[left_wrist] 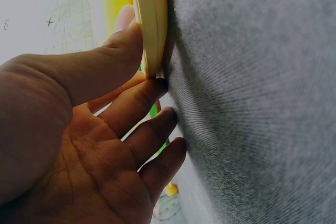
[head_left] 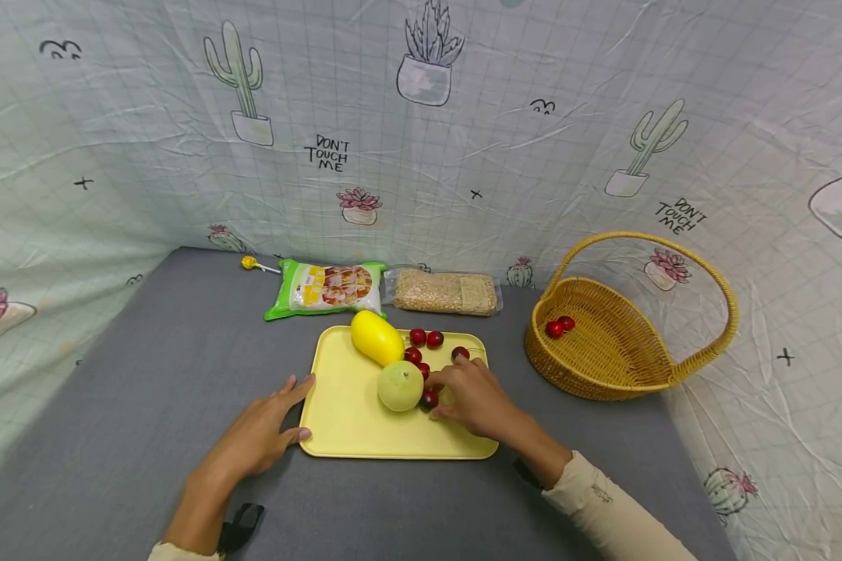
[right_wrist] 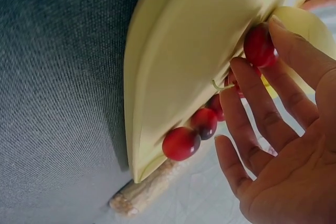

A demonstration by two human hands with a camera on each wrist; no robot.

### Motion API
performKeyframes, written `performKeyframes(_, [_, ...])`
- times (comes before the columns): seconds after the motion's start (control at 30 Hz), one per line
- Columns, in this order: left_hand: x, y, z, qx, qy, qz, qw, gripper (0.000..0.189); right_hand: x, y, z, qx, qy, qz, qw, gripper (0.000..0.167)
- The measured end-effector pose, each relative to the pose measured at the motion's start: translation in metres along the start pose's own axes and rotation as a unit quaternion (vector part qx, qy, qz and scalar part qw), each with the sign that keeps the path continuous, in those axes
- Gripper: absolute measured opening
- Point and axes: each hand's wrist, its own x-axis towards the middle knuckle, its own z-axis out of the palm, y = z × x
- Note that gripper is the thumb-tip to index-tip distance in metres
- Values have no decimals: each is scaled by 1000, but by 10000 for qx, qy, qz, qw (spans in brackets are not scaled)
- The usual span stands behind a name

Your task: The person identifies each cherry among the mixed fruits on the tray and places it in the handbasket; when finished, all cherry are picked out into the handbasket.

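On the yellow tray [head_left: 351,436] lie a round pale green fruit [head_left: 401,386], a yellow mango-like fruit [head_left: 377,338] and several dark red cherries [head_left: 418,336]. My left hand [head_left: 256,432] rests at the tray's left side, fingers spread, with the thumb [left_wrist: 113,51] touching the rim. Over the tray's right half, my right hand [head_left: 475,397] has its thumb and index finger at either side of a cherry [right_wrist: 259,45], pinching it low beside the green fruit. Its other fingers are loosely extended near more cherries [right_wrist: 181,143].
At the right stands a woven basket [head_left: 603,386] with a tall handle and two cherries inside. Behind the tray lie a green-and-white food bag [head_left: 330,288], a clear pack of grain [head_left: 442,292] and a yellow lollipop [head_left: 249,263]. A patterned cloth hangs behind the grey table.
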Motion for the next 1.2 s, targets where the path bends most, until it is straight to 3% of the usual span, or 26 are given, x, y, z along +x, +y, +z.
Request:
performKeyframes(0.63, [-1,0,0,-52,70,89,9999,86,-8,4,-8,281,259,-42,9993,37])
performKeyframes(1.2, [-2,0,1,-55,125,144,9998,85,-16,15,-27,450,859,-53,9953,35])
